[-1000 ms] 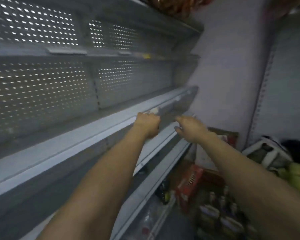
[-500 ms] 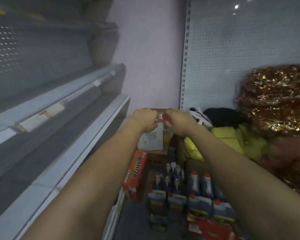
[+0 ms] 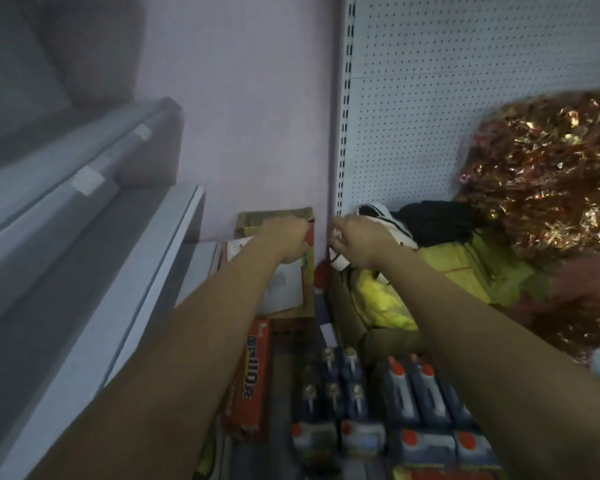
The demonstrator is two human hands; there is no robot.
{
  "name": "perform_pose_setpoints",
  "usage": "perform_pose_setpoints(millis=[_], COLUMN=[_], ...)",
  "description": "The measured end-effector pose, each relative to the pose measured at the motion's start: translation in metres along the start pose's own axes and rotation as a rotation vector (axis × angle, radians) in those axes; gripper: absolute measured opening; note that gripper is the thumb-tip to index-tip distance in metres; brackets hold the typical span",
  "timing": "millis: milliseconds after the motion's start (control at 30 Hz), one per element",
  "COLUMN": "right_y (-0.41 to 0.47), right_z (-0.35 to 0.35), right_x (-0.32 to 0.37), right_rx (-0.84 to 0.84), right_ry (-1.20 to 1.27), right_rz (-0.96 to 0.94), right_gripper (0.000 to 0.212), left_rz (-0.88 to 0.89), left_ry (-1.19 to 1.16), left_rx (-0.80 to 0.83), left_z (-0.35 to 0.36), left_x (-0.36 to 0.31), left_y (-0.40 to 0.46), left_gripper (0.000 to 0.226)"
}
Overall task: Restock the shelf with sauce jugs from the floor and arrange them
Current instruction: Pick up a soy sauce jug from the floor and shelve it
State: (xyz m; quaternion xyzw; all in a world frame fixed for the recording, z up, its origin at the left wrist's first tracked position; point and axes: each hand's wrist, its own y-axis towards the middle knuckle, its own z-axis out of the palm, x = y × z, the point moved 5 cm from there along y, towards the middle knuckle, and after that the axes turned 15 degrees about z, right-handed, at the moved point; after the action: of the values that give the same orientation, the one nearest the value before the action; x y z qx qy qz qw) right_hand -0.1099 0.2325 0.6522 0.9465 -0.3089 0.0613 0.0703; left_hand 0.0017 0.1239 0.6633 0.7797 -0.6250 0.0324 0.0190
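- Turning from the shelf (image 3: 94, 271), which a second ago lay under both hands, the view now faces the floor stock; restocking starts over.
- Left hand (image 3: 286, 239): grip curled, holding nothing I can make out.
- Right hand (image 3: 359, 237): grip curled likewise; contents unclear.
- Sauce jugs (image 3: 413, 393) stand below both grips, open room above them, shelf edge left.

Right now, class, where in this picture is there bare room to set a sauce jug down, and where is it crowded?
Free: the grey metal shelf boards on the left, bare from the front lip to the pink wall. Crowded: the floor below, packed with red-capped dark sauce jugs, silver-capped bottles and an orange carton. Beyond both hands, cardboard boxes and yellow bags fill the corner.
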Motion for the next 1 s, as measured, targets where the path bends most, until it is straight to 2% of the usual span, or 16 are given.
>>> perform_pose_setpoints(millis=[133,367,600,700,867,1000], right_y=[0.042,0.082,0.088,0.086,0.076,0.050], right_z=[0.057,0.205,0.386,0.470,0.610,0.710], right_x=[-0.025,-0.071,-0.119,-0.134,-0.152,-0.146], right_rx=[0.091,0.316,0.541,0.599,0.737,0.832], right_ry=[0.010,-0.010,-0.013,0.017,0.174,0.290], right_rz=[0.037,0.021,0.110,0.180,0.395,0.576], right_gripper=[0.035,0.027,0.033,0.039,0.062,0.076], left_rz=[0.049,-0.100,0.006,0.024,0.095,0.247], left_ry=[-0.056,-0.302,-0.422,-0.474,-0.472,-0.399], left_rx=[0.076,0.226,0.431,0.539,0.633,0.602], left_z=[0.060,0.214,0.400,0.480,0.607,0.683], left_x=[0.018,0.035,0.030,0.030,0.033,0.025], left_y=[0.047,0.091,0.108,0.119,0.166,0.202], left_gripper=[0.030,0.034,0.033,0.040,0.074,0.062])
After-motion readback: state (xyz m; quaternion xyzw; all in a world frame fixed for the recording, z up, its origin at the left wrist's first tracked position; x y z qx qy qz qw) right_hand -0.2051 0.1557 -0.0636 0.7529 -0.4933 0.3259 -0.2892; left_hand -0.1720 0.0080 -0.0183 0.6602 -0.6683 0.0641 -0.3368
